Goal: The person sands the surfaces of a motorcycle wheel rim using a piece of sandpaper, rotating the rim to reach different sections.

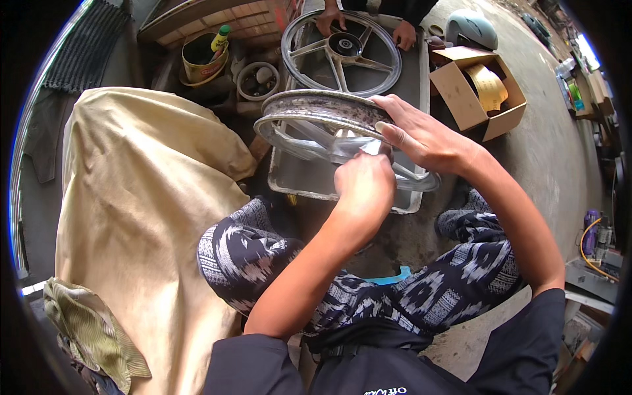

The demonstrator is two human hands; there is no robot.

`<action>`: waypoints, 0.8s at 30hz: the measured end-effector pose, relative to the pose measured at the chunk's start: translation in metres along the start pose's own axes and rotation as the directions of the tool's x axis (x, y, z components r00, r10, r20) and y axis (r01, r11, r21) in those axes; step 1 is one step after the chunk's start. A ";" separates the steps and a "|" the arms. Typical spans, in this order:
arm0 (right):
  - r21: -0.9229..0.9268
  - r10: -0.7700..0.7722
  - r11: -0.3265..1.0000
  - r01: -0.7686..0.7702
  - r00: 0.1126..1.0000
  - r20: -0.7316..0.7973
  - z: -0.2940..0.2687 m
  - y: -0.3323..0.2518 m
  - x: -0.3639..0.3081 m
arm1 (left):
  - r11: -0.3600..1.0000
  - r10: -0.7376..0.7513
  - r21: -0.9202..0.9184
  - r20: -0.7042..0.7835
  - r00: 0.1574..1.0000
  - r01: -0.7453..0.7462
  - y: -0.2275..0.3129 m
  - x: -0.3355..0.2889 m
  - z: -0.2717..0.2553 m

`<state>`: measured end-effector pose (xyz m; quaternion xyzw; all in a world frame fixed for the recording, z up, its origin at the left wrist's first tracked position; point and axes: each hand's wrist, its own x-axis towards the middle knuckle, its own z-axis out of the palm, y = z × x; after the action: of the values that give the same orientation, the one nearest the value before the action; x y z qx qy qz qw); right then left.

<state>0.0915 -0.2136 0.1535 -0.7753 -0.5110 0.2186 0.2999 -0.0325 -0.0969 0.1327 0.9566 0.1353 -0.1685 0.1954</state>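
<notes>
A motorcycle wheel rim (pixel 316 105) with metal spokes and a stained, greyish outer band is tilted in front of me, above a shallow tray (pixel 299 185). My right hand (pixel 421 135) grips its right side, with the thumb apart from the fingers along the edge. My left hand (pixel 365 181) is closed in a fist by the spokes near the hub. Something greyish shows just above its knuckles; whether it is a held piece or part of the wheel I cannot tell. A second spoked wheel (pixel 342 54) lies at the tray's far end.
Another person's hands (pixel 330 21) rest at the far wheel. Left of the tray stand a bucket (pixel 204 62) with a green-capped bottle (pixel 220 39) and a round tub (pixel 258 80). A beige cloth (pixel 151 171) drapes something large at left. At right are an open cardboard box (pixel 457 99) and a helmet (pixel 471 29).
</notes>
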 end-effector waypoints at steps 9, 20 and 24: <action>-0.010 0.042 0.999 -0.042 0.999 0.007 -0.002 0.005 0.003 | 0.998 0.034 -0.056 -0.040 0.999 -0.036 0.006 -0.003 -0.007; -0.010 0.027 1.000 -0.027 0.999 0.036 -0.008 -0.001 0.006 | 0.998 0.006 -0.062 -0.140 0.990 -0.015 -0.008 0.009 0.005; -0.025 0.057 0.998 -0.056 0.998 0.016 -0.004 0.008 -0.001 | 0.992 0.092 -0.086 -0.066 0.994 -0.098 -0.002 0.007 0.002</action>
<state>0.0987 -0.2173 0.1510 -0.7912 -0.4941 0.2271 0.2797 -0.0273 -0.0944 0.1277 0.9571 0.1029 -0.1233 0.2412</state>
